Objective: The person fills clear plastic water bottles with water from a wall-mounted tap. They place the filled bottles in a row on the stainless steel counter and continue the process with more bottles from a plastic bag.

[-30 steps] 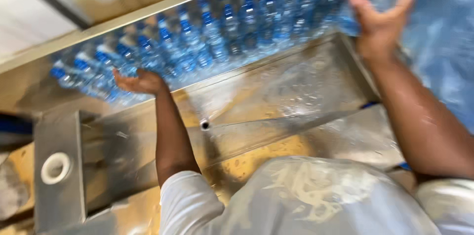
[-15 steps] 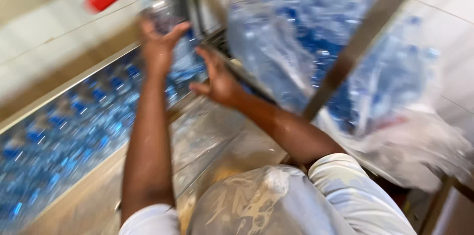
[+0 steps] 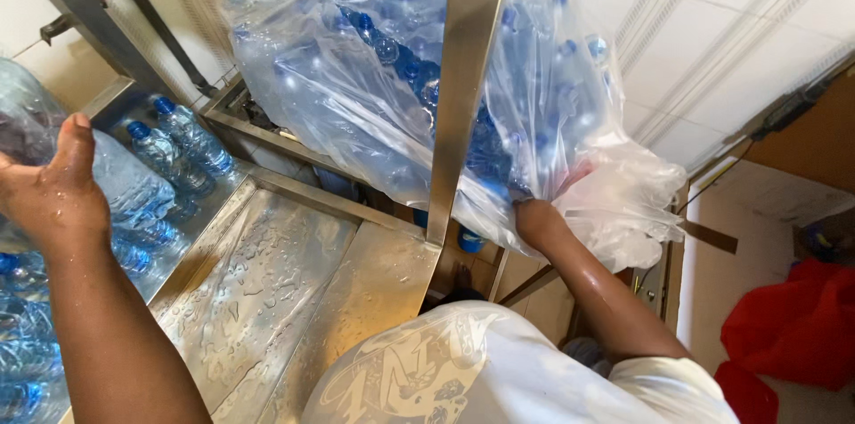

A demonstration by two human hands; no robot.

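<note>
My left hand (image 3: 52,197), wet, is raised at the left edge with the thumb up. It presses against clear blue-capped water bottles (image 3: 134,188) that stand in a row along the steel channel; its fingers are hidden. My right hand (image 3: 534,217) reaches up under a large clear plastic bag of bottles (image 3: 356,77) and grips its lower edge. Most of that hand is buried in the plastic. The bag leans behind a vertical steel post (image 3: 463,77).
A wet stainless steel table (image 3: 285,273) slopes between my arms. More bottles (image 3: 178,152) line its left side. A white tiled wall (image 3: 712,14) stands behind, and a red cloth-like heap (image 3: 802,317) lies on the floor at the right.
My view has swung right and down. My right hand dropped from beside the left hand to the underside of the big bag. My left hand moved lower and to the left.
</note>
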